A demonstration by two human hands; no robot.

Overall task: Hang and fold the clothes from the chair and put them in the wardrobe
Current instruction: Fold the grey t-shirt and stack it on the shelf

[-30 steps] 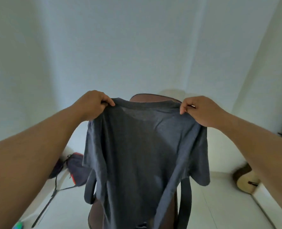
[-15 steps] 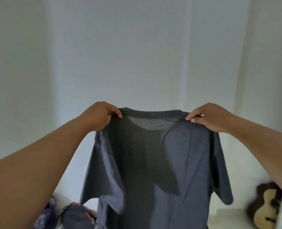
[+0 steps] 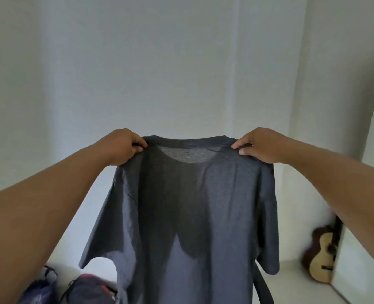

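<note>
Dark grey cotton T-shirt (image 3: 194,216) hangs full length before white wall (image 3: 181,62); my left hand (image 3: 120,145) and right hand (image 3: 262,143) each pinch a shoulder beside the collar.

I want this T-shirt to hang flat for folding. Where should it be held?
By the two shoulder seams beside the collar, from above, as the left hand and right hand pinch the T-shirt now: the collar stretches level and the body and sleeves drop straight.

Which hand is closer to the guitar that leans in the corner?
The right hand. It holds the shirt shoulder above the guitar; the left hand holds the far shoulder.
</note>
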